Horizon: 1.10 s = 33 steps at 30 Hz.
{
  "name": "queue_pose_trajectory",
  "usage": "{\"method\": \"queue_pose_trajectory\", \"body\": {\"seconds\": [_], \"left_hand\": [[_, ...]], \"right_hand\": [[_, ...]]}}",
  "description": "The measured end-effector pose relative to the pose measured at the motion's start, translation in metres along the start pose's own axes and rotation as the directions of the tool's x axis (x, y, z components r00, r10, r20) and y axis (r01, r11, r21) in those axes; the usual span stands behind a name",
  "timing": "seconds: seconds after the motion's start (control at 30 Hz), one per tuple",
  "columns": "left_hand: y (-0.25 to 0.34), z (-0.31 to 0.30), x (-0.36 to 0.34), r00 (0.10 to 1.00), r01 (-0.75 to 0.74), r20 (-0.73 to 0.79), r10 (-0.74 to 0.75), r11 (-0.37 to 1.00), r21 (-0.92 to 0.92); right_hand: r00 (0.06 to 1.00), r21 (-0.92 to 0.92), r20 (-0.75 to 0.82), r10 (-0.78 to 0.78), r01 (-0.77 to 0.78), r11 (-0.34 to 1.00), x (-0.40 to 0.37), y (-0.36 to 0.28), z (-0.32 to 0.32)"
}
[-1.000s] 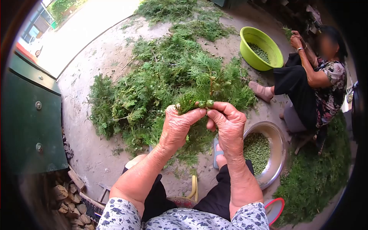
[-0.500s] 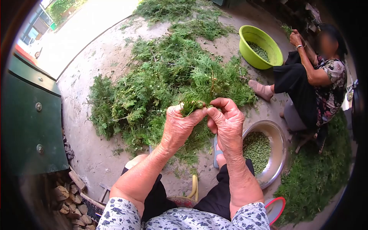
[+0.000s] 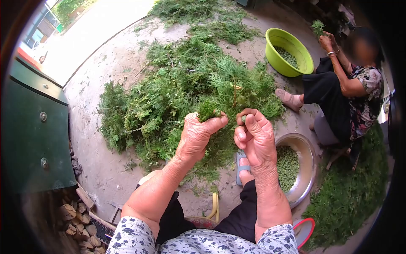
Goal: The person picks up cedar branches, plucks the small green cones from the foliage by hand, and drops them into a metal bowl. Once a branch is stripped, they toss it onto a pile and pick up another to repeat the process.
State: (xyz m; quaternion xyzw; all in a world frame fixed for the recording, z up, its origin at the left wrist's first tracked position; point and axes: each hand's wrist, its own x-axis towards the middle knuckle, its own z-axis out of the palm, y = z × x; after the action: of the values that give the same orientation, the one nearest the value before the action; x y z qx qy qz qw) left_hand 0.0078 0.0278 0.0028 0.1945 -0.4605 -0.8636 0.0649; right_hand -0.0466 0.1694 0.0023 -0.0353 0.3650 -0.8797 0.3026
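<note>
My left hand point(image 3: 195, 137) is closed around a green conifer sprig point(image 3: 206, 109), which has a small round cone showing near my thumb tip. A short gap to the right, my right hand point(image 3: 259, 137) pinches a small green cone point(image 3: 243, 119) between thumb and index finger. Both hands are above a large heap of cut conifer branches point(image 3: 169, 93). Just beyond them a leafy branch with a brownish stem point(image 3: 235, 95) stands up from the heap. Beside my right forearm is a metal basin point(image 3: 308, 171) with many green cones point(image 3: 288, 169) in it.
A co-worker point(image 3: 359, 84) sits at the right, holding a sprig point(image 3: 318, 28). Near them is a lime-green basin point(image 3: 302, 51) with cones inside. More greenery point(image 3: 351, 199) lies at lower right. A green metal panel point(image 3: 36, 135) and chopped wood point(image 3: 80, 226) are at left.
My right hand has drawn away to the right from the sprig, with a cone in its fingertips. My left hand stays nearly in place. The co-worker's sprig has turned more upright.
</note>
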Motion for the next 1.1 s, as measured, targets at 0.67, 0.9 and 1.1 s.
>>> {"method": "queue_pose_trajectory", "body": {"seconds": [0.67, 0.9, 1.1], "left_hand": [[-0.011, -0.009, 0.002, 0.93, -0.368, 0.212, 0.301, 0.732, 0.573], [0.003, -0.004, 0.002, 0.999, -0.043, -0.018, 0.042, 0.998, -0.054], [0.005, -0.028, 0.013, 0.984, -0.033, -0.179, 0.004, 0.986, -0.161]], "right_hand": [[0.992, -0.386, -0.129, -0.009, -0.042, 0.921, -0.001, 0.01, 0.011], [0.995, -0.006, -0.055, -0.079, 0.078, 0.997, 0.0, -0.014, -0.01], [0.809, -0.125, -0.521, -0.273, 0.244, 0.962, -0.022, -0.068, -0.147]]}}
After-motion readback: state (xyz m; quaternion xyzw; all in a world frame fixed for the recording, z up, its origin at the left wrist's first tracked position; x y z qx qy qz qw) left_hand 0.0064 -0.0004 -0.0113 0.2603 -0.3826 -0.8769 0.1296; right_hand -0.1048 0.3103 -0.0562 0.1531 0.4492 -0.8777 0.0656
